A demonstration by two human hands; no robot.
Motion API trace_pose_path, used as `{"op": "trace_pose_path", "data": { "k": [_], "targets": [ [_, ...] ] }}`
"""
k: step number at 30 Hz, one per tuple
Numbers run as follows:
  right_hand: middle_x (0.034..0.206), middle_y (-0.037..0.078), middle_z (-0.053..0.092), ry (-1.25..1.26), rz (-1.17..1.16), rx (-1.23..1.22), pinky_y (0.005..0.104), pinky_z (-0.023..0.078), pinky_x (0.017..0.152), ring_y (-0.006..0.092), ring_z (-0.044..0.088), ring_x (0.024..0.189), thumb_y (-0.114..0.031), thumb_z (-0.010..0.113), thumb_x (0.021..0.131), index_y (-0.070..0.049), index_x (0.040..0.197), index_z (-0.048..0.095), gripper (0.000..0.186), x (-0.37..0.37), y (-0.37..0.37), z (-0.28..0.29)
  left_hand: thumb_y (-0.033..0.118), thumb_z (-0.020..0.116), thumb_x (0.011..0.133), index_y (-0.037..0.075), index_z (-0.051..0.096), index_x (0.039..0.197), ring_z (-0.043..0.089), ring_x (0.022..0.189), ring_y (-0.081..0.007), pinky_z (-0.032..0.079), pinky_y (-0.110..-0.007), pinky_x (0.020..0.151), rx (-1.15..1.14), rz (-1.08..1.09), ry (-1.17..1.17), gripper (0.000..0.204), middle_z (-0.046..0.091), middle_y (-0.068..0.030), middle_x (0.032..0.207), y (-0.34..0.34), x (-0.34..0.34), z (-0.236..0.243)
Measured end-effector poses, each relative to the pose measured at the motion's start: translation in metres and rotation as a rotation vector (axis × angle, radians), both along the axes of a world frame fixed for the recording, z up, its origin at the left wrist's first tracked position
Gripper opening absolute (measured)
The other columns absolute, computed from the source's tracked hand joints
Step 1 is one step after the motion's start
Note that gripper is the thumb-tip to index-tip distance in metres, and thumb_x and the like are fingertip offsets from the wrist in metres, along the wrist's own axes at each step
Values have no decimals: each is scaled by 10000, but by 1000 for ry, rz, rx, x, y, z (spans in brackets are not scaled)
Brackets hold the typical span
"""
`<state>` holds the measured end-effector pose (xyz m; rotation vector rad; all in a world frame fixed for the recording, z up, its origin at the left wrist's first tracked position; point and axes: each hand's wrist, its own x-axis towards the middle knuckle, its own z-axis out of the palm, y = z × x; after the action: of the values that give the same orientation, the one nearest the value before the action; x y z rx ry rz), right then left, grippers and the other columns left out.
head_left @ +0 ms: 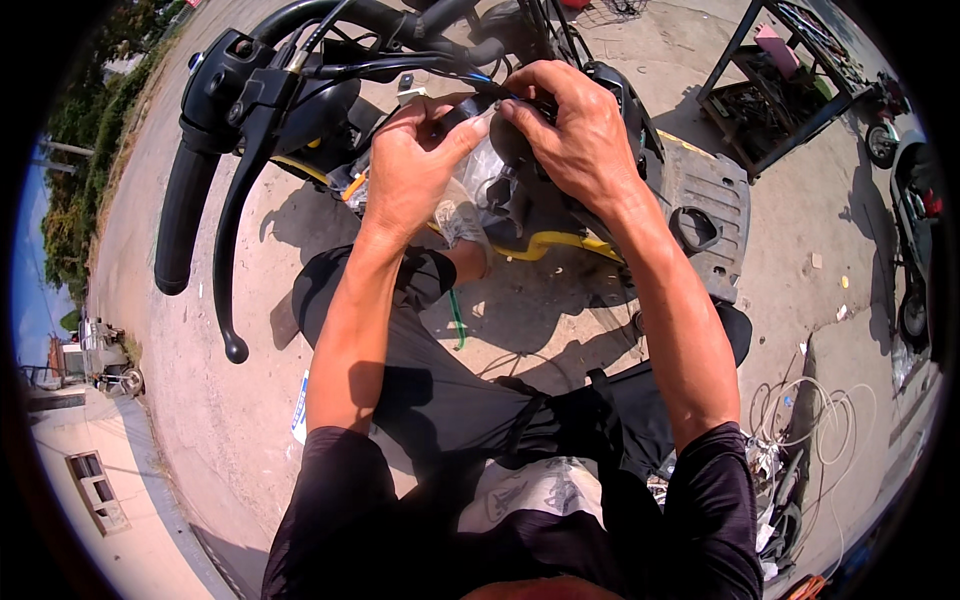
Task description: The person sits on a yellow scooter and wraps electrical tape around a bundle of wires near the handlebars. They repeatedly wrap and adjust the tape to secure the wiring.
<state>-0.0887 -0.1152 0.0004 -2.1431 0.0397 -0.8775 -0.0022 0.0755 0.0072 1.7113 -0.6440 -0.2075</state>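
Both my hands are close together at the scooter's front, below its handlebar. With thumb and fingers my left hand pinches a shiny black strip that looks like tape. Right beside it, the bent fingers and thumb of my right hand close on something small and dark, mostly hidden. A dark rounded piece shows under my right thumb. Thin black cables run just above, and a bit of blue wire reaches toward the fingertips. A clear plastic bag lies behind and below my hands.
At the left, the black grip and brake lever stick out toward me. The scooter's grey floorboard with yellow trim is right of my forearm. A metal rack stands far right; loose pale hose coils on the concrete.
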Motion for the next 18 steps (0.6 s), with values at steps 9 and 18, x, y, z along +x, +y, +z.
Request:
{"op": "trace_pose_path", "data": {
  "k": [9, 18],
  "targets": [
    [1013, 180, 758, 8, -30, 58, 462, 595, 835, 385, 753, 931, -140, 806, 913, -24, 1124, 740, 250, 1, 4, 1, 159, 808, 1010, -54, 691, 1308, 660, 1051, -106, 531, -268, 972, -359, -159, 129, 385, 723, -70, 1170, 2, -22, 16],
    [1013, 119, 797, 44, 68, 170, 359, 630, 857, 200, 788, 962, -194, 874, 928, -75, 1482, 616, 622, -8, -7, 11, 35, 637, 1083, -65, 673, 1326, 738, 1109, -192, 600, -340, 1059, -496, -168, 135, 265, 743, -135, 1235, -16, -25, 10]
  ]
}}
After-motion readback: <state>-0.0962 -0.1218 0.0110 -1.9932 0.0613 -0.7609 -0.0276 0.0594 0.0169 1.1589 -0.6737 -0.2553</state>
